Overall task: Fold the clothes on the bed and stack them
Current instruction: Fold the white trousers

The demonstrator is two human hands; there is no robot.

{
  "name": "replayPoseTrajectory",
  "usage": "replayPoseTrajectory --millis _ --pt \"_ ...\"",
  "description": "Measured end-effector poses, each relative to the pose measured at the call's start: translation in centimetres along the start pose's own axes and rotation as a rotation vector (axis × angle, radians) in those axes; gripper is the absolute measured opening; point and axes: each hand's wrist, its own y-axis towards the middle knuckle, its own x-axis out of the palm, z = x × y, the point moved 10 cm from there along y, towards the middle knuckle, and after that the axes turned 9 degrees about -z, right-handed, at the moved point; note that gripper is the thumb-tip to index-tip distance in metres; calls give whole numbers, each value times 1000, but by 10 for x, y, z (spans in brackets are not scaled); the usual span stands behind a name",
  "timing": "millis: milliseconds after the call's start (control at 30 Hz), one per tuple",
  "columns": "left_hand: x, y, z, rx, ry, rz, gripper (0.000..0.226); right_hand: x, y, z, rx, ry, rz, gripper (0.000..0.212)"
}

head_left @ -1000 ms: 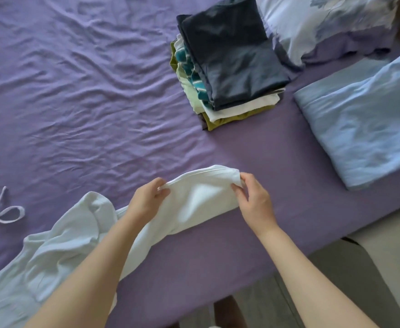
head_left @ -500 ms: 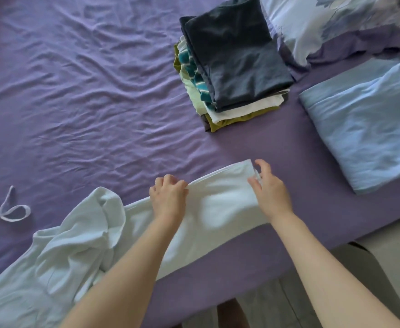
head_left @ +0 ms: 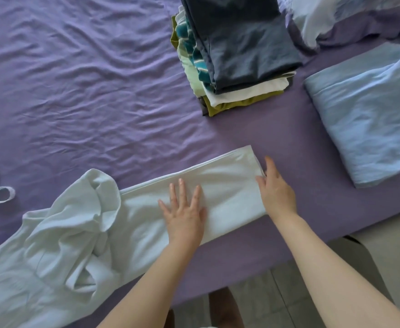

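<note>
The left hand (head_left: 184,213), fingers spread flat, is pressing the pale-blue garment (head_left: 147,216) onto the bed (head_left: 75,91), while the right hand (head_left: 276,189), fingers straight, is squaring its folded end.

Bed sheet (head_left: 75,91): purple cloth, matt, heavily creased at left, smoother nr stack. Pale blue garment (head_left: 147,209): soft matt cloth, rumpled at left end. Navy top piece (head_left: 241,43) of stack: matt woven cloth. Light blue folded bedding (head_left: 372,119): matt cloth, faint wrinkles.
</note>
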Motion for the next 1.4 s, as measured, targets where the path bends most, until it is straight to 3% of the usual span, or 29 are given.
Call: replayPoseTrajectory --millis 167,300,500,567,633,733,800,933,1067,1200,1367,1400 --pt "24 -30 -28 -111 -68 -56 62 5 -12 -22 -264 -183 -61 67" --pt "29 -43 -41 -188 -186 -83 63 -3 1 -12 -98 -196 -51 59" --pt "43 -54 -70 -263 -168 -144 66 10 -2 2 -65 -364 -59 70" --pt "47 -57 -89 -275 -176 -137 66 0 -1 1 -48 -317 6 56" --pt "51 -59 -101 -238 -171 -127 66 -6 -9 -9 -89 -341 81 50" --pt "47 -64 -99 -200 -143 -95 64 -2 -42 -31 -252 -572 230 64" --pt "44 -67 -88 -189 -120 -77 61 22 -70 -59 -394 -578 248 66" --pt "44 -79 -67 -76 -238 -43 53 115 -110 -116 -645 -587 -54 51" --pt "25 -107 -78 129 -267 242 40 131 -111 -121 -610 -472 -124 31" --pt "29 -104 -98 173 -231 214 46 152 -138 -145 -868 -537 -194 47" --pt "31 -107 -103 300 -209 260 16 149 -118 -152 -709 -442 -179 14" --pt "31 -107 -107 298 -244 235 9 151 -113 -148 -684 -475 -222 18"
